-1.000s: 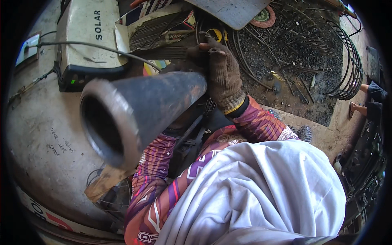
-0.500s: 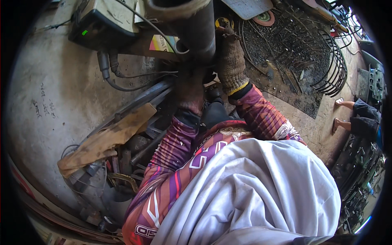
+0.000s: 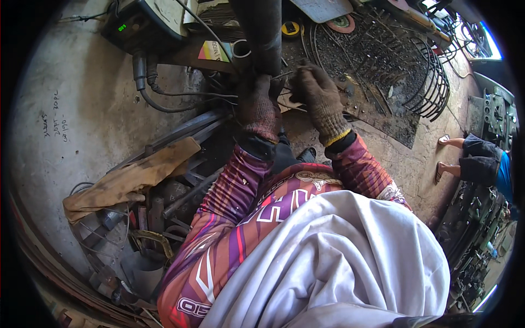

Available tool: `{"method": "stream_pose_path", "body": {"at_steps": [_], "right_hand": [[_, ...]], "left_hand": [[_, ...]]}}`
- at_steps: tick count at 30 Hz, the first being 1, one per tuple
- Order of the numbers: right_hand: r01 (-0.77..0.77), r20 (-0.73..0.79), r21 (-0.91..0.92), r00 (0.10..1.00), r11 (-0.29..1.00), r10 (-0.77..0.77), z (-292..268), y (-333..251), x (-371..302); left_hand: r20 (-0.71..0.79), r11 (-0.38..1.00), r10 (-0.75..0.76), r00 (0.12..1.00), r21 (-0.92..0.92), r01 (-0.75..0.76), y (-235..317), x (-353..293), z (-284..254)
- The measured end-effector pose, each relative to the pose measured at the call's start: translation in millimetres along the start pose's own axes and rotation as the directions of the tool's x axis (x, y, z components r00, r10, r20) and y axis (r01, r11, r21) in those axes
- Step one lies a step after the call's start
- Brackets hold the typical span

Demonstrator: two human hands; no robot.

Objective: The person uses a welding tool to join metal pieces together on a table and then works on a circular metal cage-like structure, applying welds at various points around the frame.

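A dark, thick metal pipe [image 3: 257,33] comes down from the top middle. Right by its lower end is my left hand [image 3: 258,106], in a dirty knitted glove. Its fingers look closed, but what they hold is hidden in the dark. My right hand [image 3: 318,93], gloved in brown knit with a yellow cuff edge, hovers to the right of the pipe, fingers curled in. A thin rod [image 3: 283,75] shows between the two hands; whether either grips it is unclear. Behind my left hand a short pale ring or tube end [image 3: 240,48] stands beside the pipe.
A machine with a green display [image 3: 143,27] and thick cables stands far left. Metal bars [image 3: 188,128] and a brown leather piece [image 3: 136,175] lie at left. Far right are a gritty metal plate [image 3: 377,98], a curved-bar frame [image 3: 437,82], and another person's legs [image 3: 476,150].
My right hand has come down and away from the pipe. The pipe's open upper end has passed out of view at the top. My left hand shows less blur, still beneath the pipe.
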State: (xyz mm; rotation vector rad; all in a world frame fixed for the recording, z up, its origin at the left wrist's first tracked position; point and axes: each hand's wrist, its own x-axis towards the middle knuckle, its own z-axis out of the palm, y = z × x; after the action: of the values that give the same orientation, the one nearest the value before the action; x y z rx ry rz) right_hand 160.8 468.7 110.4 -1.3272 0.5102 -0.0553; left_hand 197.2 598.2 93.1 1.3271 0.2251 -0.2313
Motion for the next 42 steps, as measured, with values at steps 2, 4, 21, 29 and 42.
{"method": "stream_pose_path", "body": {"at_steps": [2,4,21,29,42], "right_hand": [[-0.108,0.063,0.025,0.992,0.994,0.106,8.6,-6.6,0.6],[-0.141,0.139,-0.057,0.979,0.988,0.147,10.5,-9.2,4.8],[-0.108,0.301,-0.072,0.945,0.992,0.125,3.2,-17.9,17.7],[-0.201,0.312,-0.001,0.931,0.980,0.191,5.0,-8.5,-1.8],[-0.231,0.521,-0.067,0.822,0.971,0.232,0.9,2.4,-20.2]], "left_hand": [[-0.023,0.962,-0.128,0.991,-0.245,0.119,-6.6,1.5,0.2],[0.036,0.955,-0.102,0.994,-0.277,0.108,-6.2,4.2,-2.3],[0.385,0.990,-0.143,0.912,0.064,0.128,29.4,49.2,-49.8],[0.256,0.949,-0.280,0.925,-0.072,0.307,34.4,17.1,-51.0],[0.337,0.953,-0.294,0.895,0.181,0.244,27.9,11.1,-88.2]]}}
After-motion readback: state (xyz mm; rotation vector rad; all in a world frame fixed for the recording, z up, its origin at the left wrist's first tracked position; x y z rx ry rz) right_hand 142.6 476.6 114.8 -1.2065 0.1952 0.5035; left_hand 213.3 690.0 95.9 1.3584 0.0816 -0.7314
